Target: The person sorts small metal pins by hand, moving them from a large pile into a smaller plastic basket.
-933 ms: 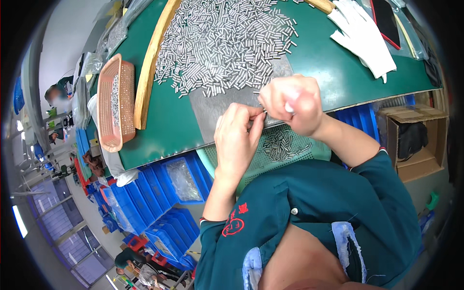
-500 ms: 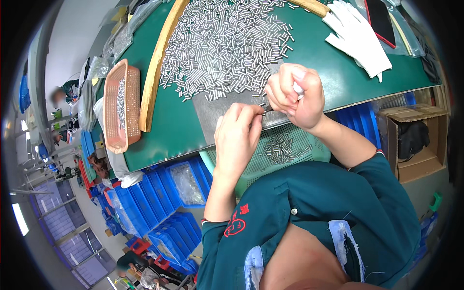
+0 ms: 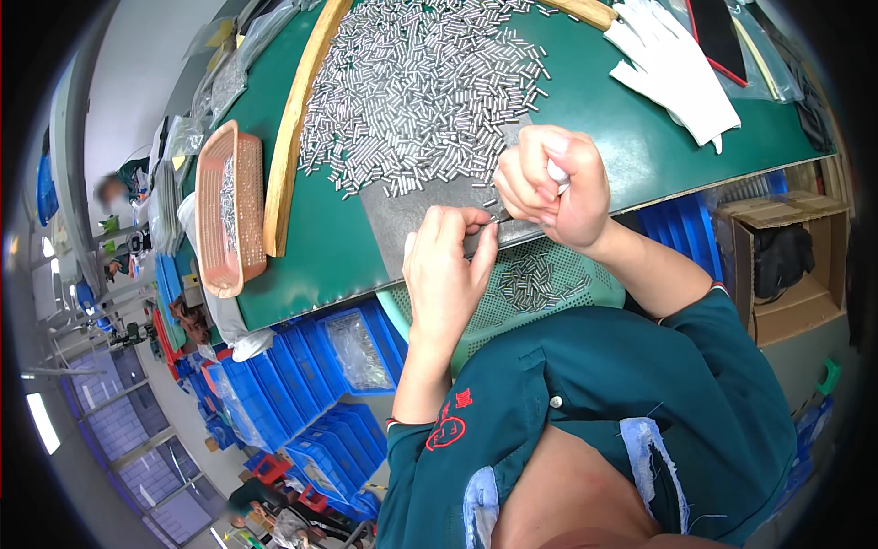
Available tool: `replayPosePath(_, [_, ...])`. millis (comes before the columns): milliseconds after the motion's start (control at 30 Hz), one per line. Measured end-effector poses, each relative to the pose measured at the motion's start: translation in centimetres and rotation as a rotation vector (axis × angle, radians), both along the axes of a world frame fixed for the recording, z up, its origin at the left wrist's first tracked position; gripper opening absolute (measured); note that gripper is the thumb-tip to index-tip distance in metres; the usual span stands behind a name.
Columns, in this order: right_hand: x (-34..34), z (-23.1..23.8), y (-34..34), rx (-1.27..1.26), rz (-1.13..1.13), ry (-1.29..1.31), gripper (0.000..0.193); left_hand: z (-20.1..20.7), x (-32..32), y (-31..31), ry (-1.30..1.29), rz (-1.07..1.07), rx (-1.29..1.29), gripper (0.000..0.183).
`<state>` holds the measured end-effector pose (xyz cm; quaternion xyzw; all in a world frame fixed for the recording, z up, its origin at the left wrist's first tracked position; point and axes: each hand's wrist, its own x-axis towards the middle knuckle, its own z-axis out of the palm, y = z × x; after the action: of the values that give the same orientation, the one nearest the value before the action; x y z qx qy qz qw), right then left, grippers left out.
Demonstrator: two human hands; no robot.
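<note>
Near the table's front edge, my left hand (image 3: 446, 270) pinches a small metal pin (image 3: 495, 220) between thumb and index fingertip. My right hand (image 3: 560, 188) is closed in a fist around a tool with a white handle (image 3: 557, 172). The dark thin end of that tool points at the pin; my fingers hide most of it, so its kind does not show. Both hands meet over a grey mat (image 3: 389, 215). Beyond them spreads a large heap of short silvery metal pins (image 3: 421, 91). Below the hands, a green perforated basket (image 3: 594, 279) holds more pins.
A wooden strip (image 3: 291, 156) borders the heap, beside a pink basket (image 3: 249, 201) with pins. White gloves (image 3: 677, 69) lie at the right of the green table (image 3: 338, 247). Blue bins (image 3: 274, 375) stand at lower left, a cardboard box (image 3: 800, 306) at right. People work far left.
My left index finger and thumb have shifted slightly, with a wider gap behind their tips. My right fist has moved a little to the left, still around the tool.
</note>
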<state>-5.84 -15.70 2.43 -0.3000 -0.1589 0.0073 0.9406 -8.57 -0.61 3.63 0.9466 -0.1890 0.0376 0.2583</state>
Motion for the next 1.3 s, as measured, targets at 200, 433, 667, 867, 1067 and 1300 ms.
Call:
replayPosePath(200, [-0.1,0.1,0.0,-0.008,0.015,0.015,0.033,-0.2,-0.1,0.0,0.123,0.041,-0.119,0.011])
replayPosePath(433, [0.0,-0.1,0.0,0.036,0.013,0.023,0.033,-0.3,-0.1,0.1,0.130,0.042,-0.129,0.010])
replayPosePath(667, [-0.4,0.1,0.6,-0.135,-0.043,-0.110,0.031,-0.2,0.0,0.0,0.105,0.018,-0.127,0.010])
replayPosePath(867, [-0.2,1.0,1.4,-0.305,-0.114,-0.153,0.031,-0.2,0.1,0.2,0.074,0.010,-0.092,0.011])
replayPosePath(1067, [0.4,0.9,1.6,-0.355,-0.172,-0.137,0.031,0.0,-0.5,0.1,0.053,-0.017,-0.071,0.011])
replayPosePath(1300, [0.6,0.4,-0.2,-0.102,-0.079,0.055,0.029,1.5,-0.4,0.8,0.289,-0.128,-0.184,0.011])
